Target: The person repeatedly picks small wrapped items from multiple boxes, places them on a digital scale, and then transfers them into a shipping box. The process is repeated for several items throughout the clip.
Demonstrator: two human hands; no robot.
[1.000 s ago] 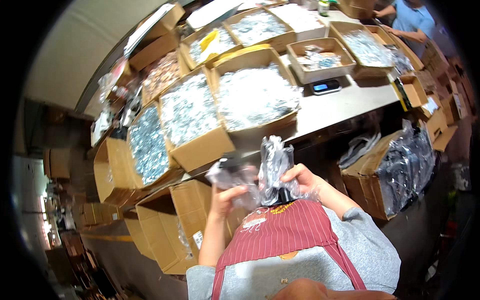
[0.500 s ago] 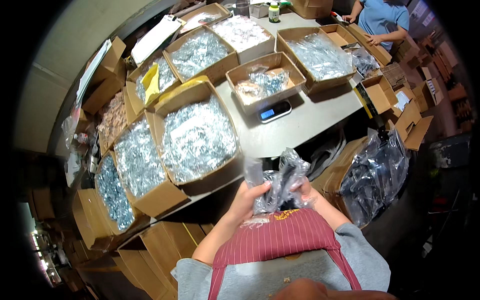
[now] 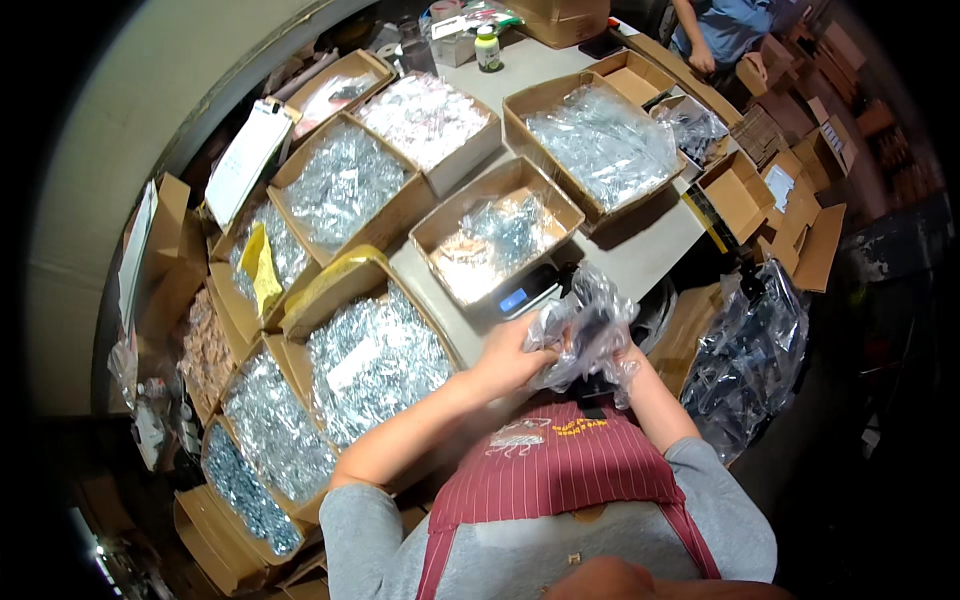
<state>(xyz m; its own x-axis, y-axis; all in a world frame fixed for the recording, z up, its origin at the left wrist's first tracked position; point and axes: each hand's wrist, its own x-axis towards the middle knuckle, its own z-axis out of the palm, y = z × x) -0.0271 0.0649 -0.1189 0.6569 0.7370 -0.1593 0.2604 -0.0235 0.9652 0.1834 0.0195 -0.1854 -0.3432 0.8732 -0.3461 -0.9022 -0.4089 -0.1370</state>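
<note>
In front of my apron I hold a crumpled clear plastic bag with dark contents that I cannot make out. My left hand is closed on its left side, the thumb pressing into the plastic. My right hand grips the opposite side, its fingers partly covered by the film. Just beyond my left hand is a small digital scale with a lit blue display. A cardboard box of small clear packets and copper-coloured pieces sits at the scale, overlapping its far side.
Cardboard boxes of clear packets crowd the left of the table. Another packet-filled box stands farther back. To my right is a carton of dark bagged items. A person in blue works at the far right.
Both hands and the plastic bag have moved up and away from my body, the left hand nearer the scale. The bag is more bunched together. The whole view has shifted slightly.
</note>
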